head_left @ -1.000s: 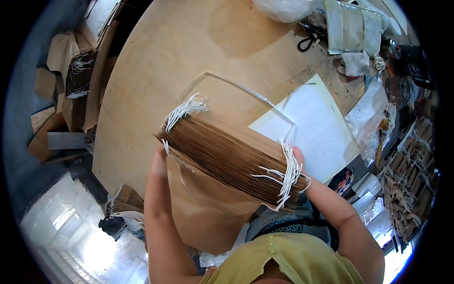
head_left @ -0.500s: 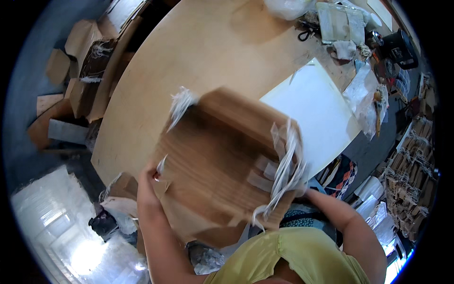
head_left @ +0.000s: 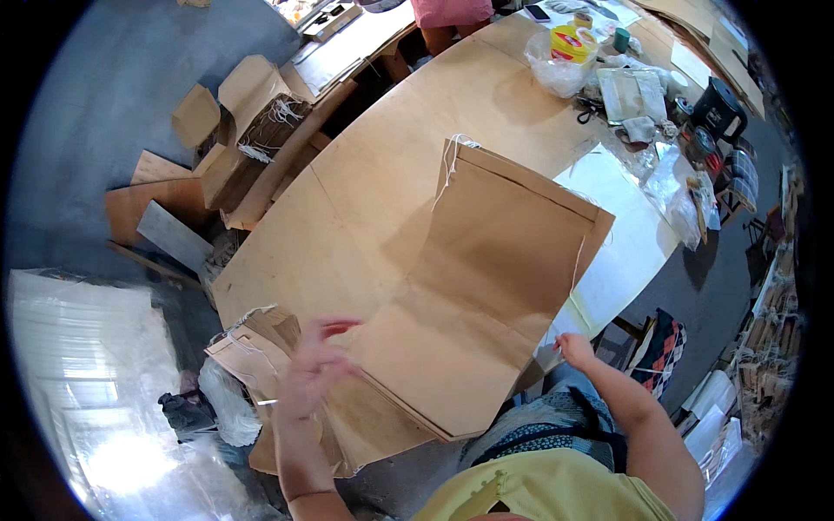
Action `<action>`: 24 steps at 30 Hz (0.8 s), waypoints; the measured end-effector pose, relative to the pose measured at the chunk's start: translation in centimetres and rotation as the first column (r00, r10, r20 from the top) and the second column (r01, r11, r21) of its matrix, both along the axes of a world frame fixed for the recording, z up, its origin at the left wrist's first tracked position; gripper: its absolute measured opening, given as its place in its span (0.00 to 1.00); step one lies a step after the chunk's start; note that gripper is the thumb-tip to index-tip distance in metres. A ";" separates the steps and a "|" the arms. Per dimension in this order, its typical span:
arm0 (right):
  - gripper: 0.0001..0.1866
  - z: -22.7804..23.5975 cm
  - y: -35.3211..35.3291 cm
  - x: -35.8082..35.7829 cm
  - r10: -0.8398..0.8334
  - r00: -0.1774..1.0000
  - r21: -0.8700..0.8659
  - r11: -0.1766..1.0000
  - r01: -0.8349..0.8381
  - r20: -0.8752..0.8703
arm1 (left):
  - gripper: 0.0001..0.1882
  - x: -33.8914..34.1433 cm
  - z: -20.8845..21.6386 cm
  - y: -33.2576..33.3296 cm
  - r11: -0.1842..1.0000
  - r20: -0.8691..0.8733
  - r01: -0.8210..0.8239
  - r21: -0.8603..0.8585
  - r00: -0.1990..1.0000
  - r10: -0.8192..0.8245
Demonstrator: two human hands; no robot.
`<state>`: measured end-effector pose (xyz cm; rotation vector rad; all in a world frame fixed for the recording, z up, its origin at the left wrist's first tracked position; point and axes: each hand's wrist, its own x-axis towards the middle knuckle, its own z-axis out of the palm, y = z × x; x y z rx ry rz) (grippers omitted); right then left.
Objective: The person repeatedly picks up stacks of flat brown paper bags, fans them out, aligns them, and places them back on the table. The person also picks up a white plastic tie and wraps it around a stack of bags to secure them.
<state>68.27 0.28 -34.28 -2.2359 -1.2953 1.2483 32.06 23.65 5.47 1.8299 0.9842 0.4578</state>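
Observation:
A stack of large flat brown kraft-paper pieces point(head_left: 486, 260) lies aslant on the table before me, a fold crossing its middle. Thin white strings point(head_left: 449, 169) hang at its far left corner and along its right side. My left hand point(head_left: 314, 369), blurred, is raised beside the stack's left edge, with its fingers apart and nothing seen in them. At the stack's right edge is my right hand point(head_left: 577, 351), its fingers curled; whether they pinch anything is too small to tell. Under the stack's right side lies a white sheet point(head_left: 621, 252).
More brown paper with string point(head_left: 256, 347) sits at the table's left edge. Far right on the table are scissors point(head_left: 589, 111), plastic bags and a black jug point(head_left: 719, 111). An open carton point(head_left: 252, 130) stands beyond the table's left side. Another person in pink point(head_left: 452, 12) is at the far end.
The brown stack, held up and blurred before, now lies on the table farther out and turned to show its flat face. My left hand has come off it; the right hand has moved into view.

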 end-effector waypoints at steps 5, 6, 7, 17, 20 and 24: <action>0.21 2.7 -4.8 -7.1 -0.103 0.978 -0.140 0.987 0.078 -0.181 | 0.12 10.8 -7.7 -4.1 0.791 0.025 0.566 -0.233 0.817 -0.577; 0.20 4.1 -5.9 -7.9 -0.128 0.973 -0.148 0.984 0.100 -0.192 | 0.14 13.1 -10.6 -5.2 0.774 0.100 0.572 -0.271 0.817 -0.568; 0.20 6.1 -6.4 -7.9 -0.155 0.965 -0.155 0.980 0.124 -0.211 | 0.15 15.2 -13.5 -6.3 0.755 0.166 0.576 -0.312 0.816 -0.554; 0.19 18.1 -11.6 -2.9 -0.281 0.834 -0.286 0.945 0.156 -0.475 | 0.12 17.7 -32.0 -12.6 0.623 -0.114 0.781 -0.049 0.615 -0.780; 0.19 20.1 -8.6 -1.7 -0.290 0.659 -0.177 0.956 0.234 -0.694 | 0.10 18.7 -33.8 -11.9 0.539 -0.295 0.841 -0.048 0.504 -0.812; 0.17 15.7 -4.8 0.7 -0.161 -0.330 -0.357 0.608 0.709 -0.930 | 0.11 19.8 -33.2 -10.5 0.507 -0.298 0.819 -0.268 0.430 -0.852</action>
